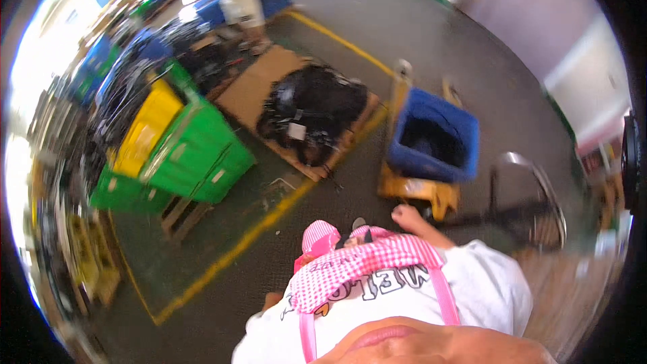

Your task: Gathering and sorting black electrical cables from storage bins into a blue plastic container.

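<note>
My right hand [403, 216] reaches forward in front of my body, its fingers curled in and nothing seen in them. Just beyond it is a yellow pallet truck [421, 190] with a blue bin [435, 170] on it. Dark material [435, 141] lies inside that bin; its kind is too blurred to tell. The right hand appears apart from both the bin and the truck. Of my left limb, only a small patch of skin [272, 300] shows beside my shirt, and its fingers are hidden.
Ahead, a pallet [306, 170] carries cardboard [259, 81] and black plastic-wrapped goods [313, 104]. Green bins [202, 155] with a yellow crate [149, 125] stand left. Another person [241, 0] is at the far left. Yellow floor lines [236, 253] and a curved metal handle [549, 192] show.
</note>
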Motion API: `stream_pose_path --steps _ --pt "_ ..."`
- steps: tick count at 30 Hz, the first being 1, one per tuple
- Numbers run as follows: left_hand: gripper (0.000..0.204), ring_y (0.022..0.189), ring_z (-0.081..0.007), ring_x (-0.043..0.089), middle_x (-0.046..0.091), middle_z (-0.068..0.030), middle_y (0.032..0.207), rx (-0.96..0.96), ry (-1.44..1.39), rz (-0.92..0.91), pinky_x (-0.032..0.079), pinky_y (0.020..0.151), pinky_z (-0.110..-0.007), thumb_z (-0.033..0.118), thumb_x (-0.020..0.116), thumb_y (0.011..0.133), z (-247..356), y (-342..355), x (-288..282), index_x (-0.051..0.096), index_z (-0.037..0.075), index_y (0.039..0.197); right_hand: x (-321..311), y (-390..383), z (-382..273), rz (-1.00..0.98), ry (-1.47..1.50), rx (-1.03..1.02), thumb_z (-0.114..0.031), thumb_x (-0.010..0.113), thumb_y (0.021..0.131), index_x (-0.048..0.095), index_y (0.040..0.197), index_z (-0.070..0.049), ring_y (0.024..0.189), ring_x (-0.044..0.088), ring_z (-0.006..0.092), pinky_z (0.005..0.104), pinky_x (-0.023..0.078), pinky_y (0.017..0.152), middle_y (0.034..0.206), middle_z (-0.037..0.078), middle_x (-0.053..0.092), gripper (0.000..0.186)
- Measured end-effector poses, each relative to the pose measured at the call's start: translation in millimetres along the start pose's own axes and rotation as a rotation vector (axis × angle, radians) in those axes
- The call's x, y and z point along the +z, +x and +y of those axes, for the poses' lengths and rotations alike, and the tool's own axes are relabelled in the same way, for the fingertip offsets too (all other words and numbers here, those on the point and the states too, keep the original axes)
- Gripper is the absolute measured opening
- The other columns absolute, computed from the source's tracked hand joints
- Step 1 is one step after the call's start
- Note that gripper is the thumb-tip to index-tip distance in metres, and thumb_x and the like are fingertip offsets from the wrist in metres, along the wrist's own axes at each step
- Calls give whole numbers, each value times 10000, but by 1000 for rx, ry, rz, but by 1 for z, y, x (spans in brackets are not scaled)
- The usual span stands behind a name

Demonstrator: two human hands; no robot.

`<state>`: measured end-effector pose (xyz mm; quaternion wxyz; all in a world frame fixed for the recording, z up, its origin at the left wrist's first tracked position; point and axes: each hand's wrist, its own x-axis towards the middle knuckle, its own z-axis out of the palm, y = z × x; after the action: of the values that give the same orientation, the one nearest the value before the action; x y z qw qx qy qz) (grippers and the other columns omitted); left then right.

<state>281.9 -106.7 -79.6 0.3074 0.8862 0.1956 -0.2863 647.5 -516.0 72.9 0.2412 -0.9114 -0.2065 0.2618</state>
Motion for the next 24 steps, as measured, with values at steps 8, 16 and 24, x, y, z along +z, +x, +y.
stream_pose_path --steps 8,16,24 --pt "298 832 -275 653 665 -174 923 89 -348 48 512 705 -394 263 590 834 82 34 17 644 16 994 -144 -75 -110 607 -62 -509 -155 645 782 620 916 -40 900 591 315 400 465 778 951 134 619 178" --pt "295 690 -155 624 656 -85 782 -92 -871 229 503 591 -304 247 612 846 180 -14 13 628 -1 1007 -322 -248 -117 1429 -661 -307 -178 646 821 643 1038 -98 999 583 258 383 451 853 1097 59 617 231" --pt "285 664 -117 587 623 -46 792 63 -787 119 491 569 -274 230 596 867 308 -59 -7 599 22 1061 -340 -284 13 1393 -768 47 -334 578 883 621 1061 -129 903 622 263 364 498 737 982 68 647 275"
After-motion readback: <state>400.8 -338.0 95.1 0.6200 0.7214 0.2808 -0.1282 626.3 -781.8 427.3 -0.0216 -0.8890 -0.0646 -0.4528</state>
